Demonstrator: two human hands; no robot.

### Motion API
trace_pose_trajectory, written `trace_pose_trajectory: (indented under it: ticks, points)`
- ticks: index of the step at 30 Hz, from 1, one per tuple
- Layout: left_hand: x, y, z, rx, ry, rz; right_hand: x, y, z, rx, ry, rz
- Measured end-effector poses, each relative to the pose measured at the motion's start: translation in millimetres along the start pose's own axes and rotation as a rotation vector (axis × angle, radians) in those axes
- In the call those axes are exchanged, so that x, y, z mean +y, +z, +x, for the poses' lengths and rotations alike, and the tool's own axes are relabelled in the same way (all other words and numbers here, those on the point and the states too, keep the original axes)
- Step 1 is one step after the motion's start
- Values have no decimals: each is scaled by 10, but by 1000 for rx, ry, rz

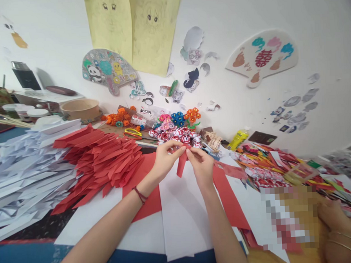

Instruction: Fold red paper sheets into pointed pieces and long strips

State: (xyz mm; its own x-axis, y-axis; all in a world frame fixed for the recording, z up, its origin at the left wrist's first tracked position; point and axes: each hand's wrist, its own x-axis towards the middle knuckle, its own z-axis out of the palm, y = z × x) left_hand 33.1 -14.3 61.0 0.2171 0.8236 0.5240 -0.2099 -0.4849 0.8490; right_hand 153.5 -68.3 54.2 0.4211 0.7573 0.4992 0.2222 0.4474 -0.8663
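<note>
Between my two hands, above the white paper sheets (185, 209), is a red paper strip (181, 165) with one end hanging down. My left hand (168, 157) pinches its upper part between thumb and fingers. From the other side, my right hand (200, 161) grips the same strip, the two thumbs almost meeting. Some of the fold at the fingertips is hidden. Larger red sheets (229, 197) lie on the white ones on both sides of my forearms. Left of my hands is a heap of folded red strips (106, 158).
Folded white strips (33, 166) pile up at the far left. Behind my hands stand pipe-cleaner flowers (177, 119) and red-and-white paper pieces (176, 137). A yellow bottle (238, 139) leans by the wall. Another person's hand (339, 217) is at the lower right, beside a pixelated patch.
</note>
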Motion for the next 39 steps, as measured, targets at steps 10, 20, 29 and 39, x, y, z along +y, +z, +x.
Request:
trace_pose_trajectory:
  ticks: [10, 20, 29, 39]
  points:
    - [12, 16, -17, -41, -3, -26, -24, -8, 9, 75, -38, 26]
    - [11, 9, -11, -21, -40, -53, -62, -16, 6, 31, 10, 85]
    - [11, -5, -2, -64, -26, -5, -16, -37, 28, 12, 6, 60]
    - [2, -39, 7, -86, 46, 88, 36, -31, 36, -66, 65, 73]
